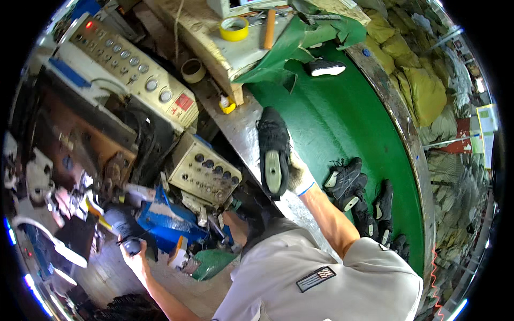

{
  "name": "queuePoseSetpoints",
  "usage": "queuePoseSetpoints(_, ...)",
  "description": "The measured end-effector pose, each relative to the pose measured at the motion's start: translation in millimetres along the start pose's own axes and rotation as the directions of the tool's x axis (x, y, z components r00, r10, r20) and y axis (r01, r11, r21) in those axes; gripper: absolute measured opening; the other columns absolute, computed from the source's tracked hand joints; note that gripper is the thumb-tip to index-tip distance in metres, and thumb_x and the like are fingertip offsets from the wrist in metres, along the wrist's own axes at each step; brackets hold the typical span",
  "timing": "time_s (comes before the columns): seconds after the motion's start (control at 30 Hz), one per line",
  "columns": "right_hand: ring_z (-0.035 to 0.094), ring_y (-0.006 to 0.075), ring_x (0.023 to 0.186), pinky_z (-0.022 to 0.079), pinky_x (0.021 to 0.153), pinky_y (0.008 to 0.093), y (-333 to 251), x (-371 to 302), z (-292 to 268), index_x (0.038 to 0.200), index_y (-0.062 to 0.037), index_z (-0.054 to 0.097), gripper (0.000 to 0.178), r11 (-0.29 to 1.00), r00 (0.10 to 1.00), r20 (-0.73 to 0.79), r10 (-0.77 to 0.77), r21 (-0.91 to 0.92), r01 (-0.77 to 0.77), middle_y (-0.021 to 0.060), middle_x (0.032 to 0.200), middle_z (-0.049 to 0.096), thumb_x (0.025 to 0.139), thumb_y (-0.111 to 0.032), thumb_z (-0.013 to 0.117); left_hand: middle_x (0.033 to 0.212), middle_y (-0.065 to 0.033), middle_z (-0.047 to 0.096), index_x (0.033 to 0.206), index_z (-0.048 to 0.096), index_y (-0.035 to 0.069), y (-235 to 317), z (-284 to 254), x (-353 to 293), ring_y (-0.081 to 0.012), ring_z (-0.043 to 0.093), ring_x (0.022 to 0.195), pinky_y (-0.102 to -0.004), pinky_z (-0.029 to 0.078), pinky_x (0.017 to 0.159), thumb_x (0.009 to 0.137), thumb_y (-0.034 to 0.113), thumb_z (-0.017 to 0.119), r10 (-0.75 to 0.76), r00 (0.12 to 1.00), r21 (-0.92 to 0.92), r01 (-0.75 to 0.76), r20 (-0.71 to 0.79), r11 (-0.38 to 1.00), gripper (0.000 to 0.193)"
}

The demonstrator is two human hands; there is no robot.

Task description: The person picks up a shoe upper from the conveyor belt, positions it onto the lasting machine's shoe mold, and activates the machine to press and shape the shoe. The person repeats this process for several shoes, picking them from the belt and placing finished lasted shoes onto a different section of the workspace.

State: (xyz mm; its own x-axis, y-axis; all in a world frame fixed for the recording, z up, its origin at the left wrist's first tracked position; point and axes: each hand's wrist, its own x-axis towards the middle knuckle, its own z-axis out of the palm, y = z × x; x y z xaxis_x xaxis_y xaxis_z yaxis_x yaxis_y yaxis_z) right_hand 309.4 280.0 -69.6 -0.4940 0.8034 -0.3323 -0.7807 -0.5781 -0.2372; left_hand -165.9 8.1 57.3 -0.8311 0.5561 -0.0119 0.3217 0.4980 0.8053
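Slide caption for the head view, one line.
Gloved right hand holds a black shoe beside the green surface; left hand holds another dark shoe.

Grey short-slv shirt (369, 291) w/ patch (316, 279); whitish glove (301, 176), blue trim (307, 189), on R hand (298, 172)

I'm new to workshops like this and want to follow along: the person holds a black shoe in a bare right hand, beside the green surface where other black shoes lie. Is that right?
Not quite: the right hand isn't bare but wears a whitish glove, as the head view shows. It does hold a black shoe, beside the green surface where other black shoes lie.
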Motion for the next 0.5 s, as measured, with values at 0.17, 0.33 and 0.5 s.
queuePoseSetpoints(0.17, 0.066, 0.0265, 0.104, 0.052, 0.098, 0.0434, 89, -8, 36, 0.122, -0.0033, 0.063, 0.042, 0.909, 0.910, -0.028, 0.413, -0.046, -0.414, 0.0122, 0.116, 0.068, 0.089, -0.027, 0.071, 0.136, -0.0180, 0.058, 0.141, 0.052, -0.001, -7, -15, -20, -0.0266, 0.058, 0.121, -0.0363, 0.044, 0.104, 0.082, 0.004, 0.070, -0.127, 0.894, -0.019, 0.149, 0.430, 0.989, 0.062)
queuePoseSetpoints(0.33, 0.064, 0.0208, 0.109, 0.053, 0.097, 0.0370, 185, -7, 133, 0.140, 0.0003, 0.049, 0.058, 0.799, 0.875, 0.110, 0.472, -0.472, -0.371, 0.0107, 0.127, 0.063, 0.092, -0.023, 0.071, 0.113, -0.0099, 0.067, 0.131, 0.060, -0.003, 35, 53, -7, -0.0171, 0.066, 0.095, -0.0319, 0.054, 0.088, 0.096, 0.019, 0.063, -0.077, 0.877, -0.545, 0.361, 0.475, 0.756, 0.041)
queuePoseSetpoints(0.5, 0.060, 0.0189, 0.114, 0.049, 0.101, 0.0343, 243, -5, 188, 0.145, -0.0009, 0.045, 0.058, 0.704, 0.825, 0.067, 0.562, -0.562, -0.434, 0.0091, 0.132, 0.060, 0.094, -0.019, 0.064, 0.086, -0.0050, 0.071, 0.105, 0.070, 0.001, 6, 21, 30, -0.0126, 0.068, 0.072, -0.0284, 0.058, 0.064, 0.092, 0.021, 0.071, -0.136, 0.894, -0.643, 0.406, 0.427, 0.650, 0.024)
